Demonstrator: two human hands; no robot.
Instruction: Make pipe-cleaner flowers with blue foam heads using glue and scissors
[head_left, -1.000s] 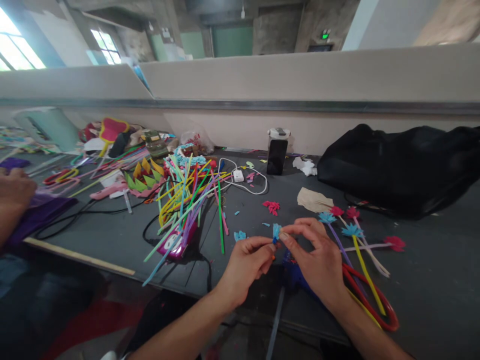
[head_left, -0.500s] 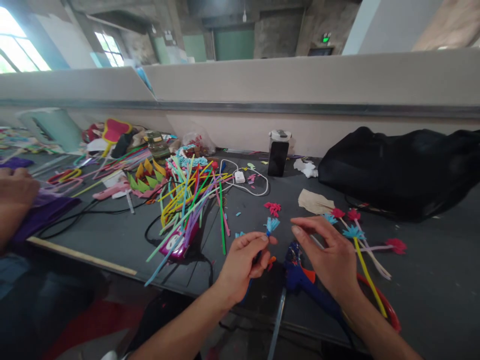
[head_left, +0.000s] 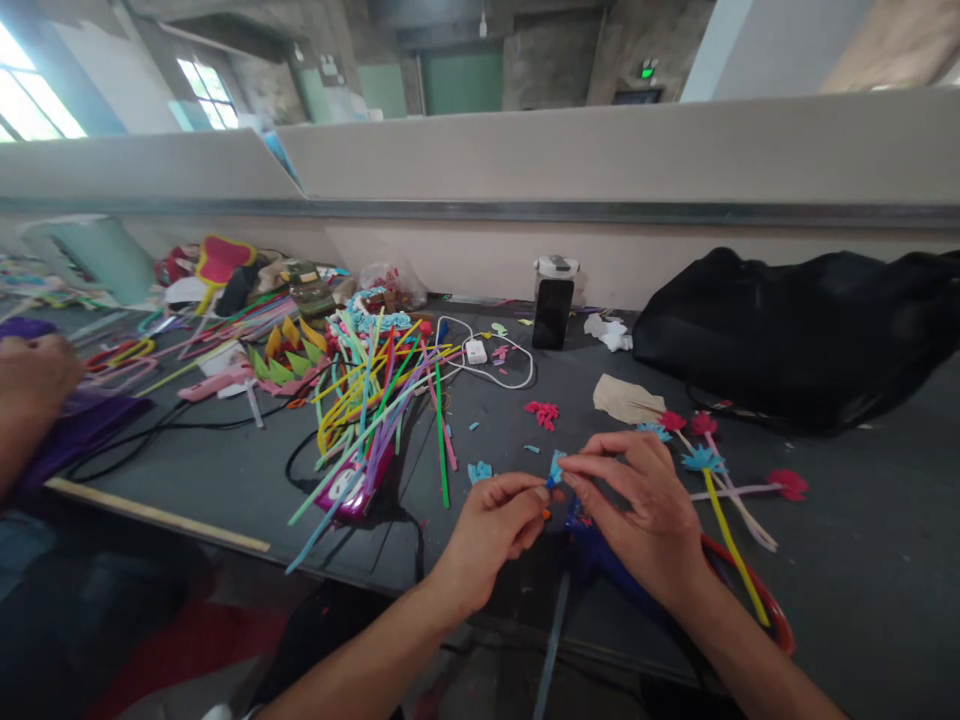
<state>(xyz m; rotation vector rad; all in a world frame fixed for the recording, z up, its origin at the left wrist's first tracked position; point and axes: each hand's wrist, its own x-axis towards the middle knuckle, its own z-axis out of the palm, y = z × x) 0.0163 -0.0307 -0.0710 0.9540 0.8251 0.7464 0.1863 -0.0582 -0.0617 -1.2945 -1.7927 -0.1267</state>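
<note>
My left hand pinches a small light-blue foam flower on a stem just above the dark table's near edge. My right hand meets it from the right, its thumb and forefinger closed on the same flower. Under my right hand lies a blue glue gun, mostly hidden. Finished foam flowers on coloured stems lie to the right. A small blue foam piece rests on the table left of my hands.
A heap of coloured foam sticks spreads at centre left. A white charger with cable, a phone leaning on a jar, and a black bag stand further back. Another person's hand rests on purple material at far left.
Half a second ago my right hand was apart from the flower with fingers loose; now it has come back left and pinched the flower together with my left hand.
</note>
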